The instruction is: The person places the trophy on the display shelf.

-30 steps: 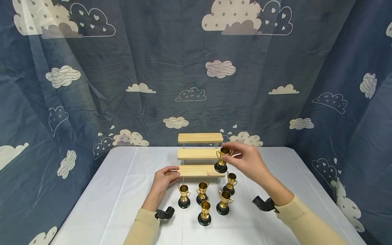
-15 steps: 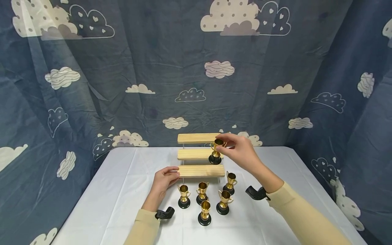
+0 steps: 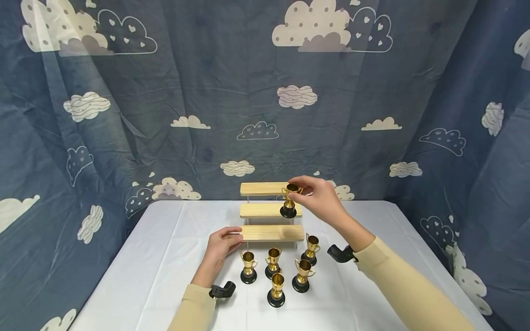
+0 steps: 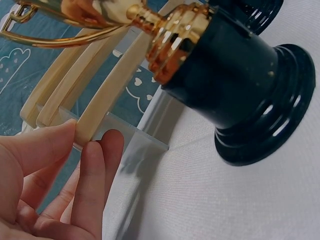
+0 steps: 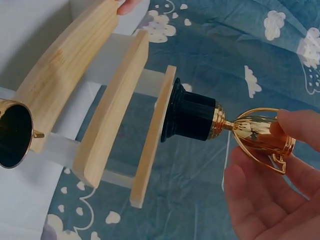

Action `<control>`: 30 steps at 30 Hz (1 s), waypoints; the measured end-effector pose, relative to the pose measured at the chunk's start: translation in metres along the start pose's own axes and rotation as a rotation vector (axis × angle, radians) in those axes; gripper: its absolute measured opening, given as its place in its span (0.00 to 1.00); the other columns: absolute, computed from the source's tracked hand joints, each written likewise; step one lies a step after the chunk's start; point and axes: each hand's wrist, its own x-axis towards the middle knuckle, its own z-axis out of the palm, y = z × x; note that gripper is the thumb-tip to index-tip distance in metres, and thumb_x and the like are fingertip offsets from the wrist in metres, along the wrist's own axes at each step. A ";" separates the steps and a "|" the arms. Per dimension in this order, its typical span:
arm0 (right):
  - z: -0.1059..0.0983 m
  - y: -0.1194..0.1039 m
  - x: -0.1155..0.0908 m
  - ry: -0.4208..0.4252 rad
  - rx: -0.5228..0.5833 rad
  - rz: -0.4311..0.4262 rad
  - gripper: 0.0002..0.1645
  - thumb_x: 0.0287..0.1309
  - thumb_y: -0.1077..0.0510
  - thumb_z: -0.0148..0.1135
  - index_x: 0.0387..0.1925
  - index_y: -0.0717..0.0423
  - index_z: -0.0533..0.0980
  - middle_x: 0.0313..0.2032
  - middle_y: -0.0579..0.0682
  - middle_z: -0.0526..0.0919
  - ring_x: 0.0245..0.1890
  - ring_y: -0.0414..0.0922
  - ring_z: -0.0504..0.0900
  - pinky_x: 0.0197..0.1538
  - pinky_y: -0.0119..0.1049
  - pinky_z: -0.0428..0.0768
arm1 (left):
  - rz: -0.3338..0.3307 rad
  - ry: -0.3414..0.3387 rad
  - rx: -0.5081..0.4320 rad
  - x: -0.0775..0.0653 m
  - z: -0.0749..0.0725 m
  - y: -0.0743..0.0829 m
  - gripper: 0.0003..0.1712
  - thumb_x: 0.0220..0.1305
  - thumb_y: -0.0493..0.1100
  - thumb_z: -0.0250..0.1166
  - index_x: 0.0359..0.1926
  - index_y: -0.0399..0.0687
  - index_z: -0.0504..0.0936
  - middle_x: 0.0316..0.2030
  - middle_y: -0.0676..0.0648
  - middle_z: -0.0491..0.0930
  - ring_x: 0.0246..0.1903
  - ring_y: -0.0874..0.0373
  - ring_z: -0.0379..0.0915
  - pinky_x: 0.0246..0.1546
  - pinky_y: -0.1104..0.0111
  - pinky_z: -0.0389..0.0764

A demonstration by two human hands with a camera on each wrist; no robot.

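My right hand (image 3: 319, 198) pinches a small gold trophy cup (image 3: 288, 197) by its bowl, upright over the right part of a three-tier wooden stand. In the right wrist view its black base (image 5: 192, 115) overlaps the edge of the farthest board (image 5: 155, 135); whether they touch I cannot tell. At the stand's left end, my left hand (image 3: 222, 244) grips the lowest board (image 3: 271, 233) between thumb and fingers, as the left wrist view confirms. Several like trophies stand upright in front of the stand, among them a left one (image 3: 248, 267) and a front one (image 3: 276, 289).
The middle board (image 3: 261, 210) and top board (image 3: 262, 188) rise in steps behind the lowest, on clear side supports (image 4: 135, 131). A white cloth (image 3: 165, 257) covers the table. Dark blue cloud-print fabric (image 3: 232, 82) hangs behind and at both sides.
My right hand has carried the trophy left and up, from beside the lowest board's right end to over the upper tiers. The left hand keeps its grip on the stand.
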 end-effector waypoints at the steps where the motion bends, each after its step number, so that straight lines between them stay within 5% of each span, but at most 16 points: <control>1: 0.001 0.001 0.002 -0.003 0.000 0.007 0.22 0.59 0.47 0.73 0.55 0.44 0.82 0.44 0.40 0.85 0.38 0.42 0.84 0.38 0.42 0.84 | -0.001 0.001 0.004 0.000 0.000 0.000 0.17 0.56 0.29 0.73 0.48 0.35 0.85 0.36 0.41 0.87 0.36 0.55 0.85 0.43 0.65 0.87; 30: 0.021 0.007 0.049 -0.051 -0.017 0.070 0.21 0.61 0.47 0.72 0.55 0.42 0.82 0.47 0.42 0.84 0.40 0.41 0.82 0.40 0.43 0.84 | 0.001 -0.013 -0.011 -0.002 -0.001 0.002 0.16 0.56 0.28 0.73 0.47 0.34 0.85 0.34 0.41 0.87 0.35 0.54 0.85 0.43 0.65 0.87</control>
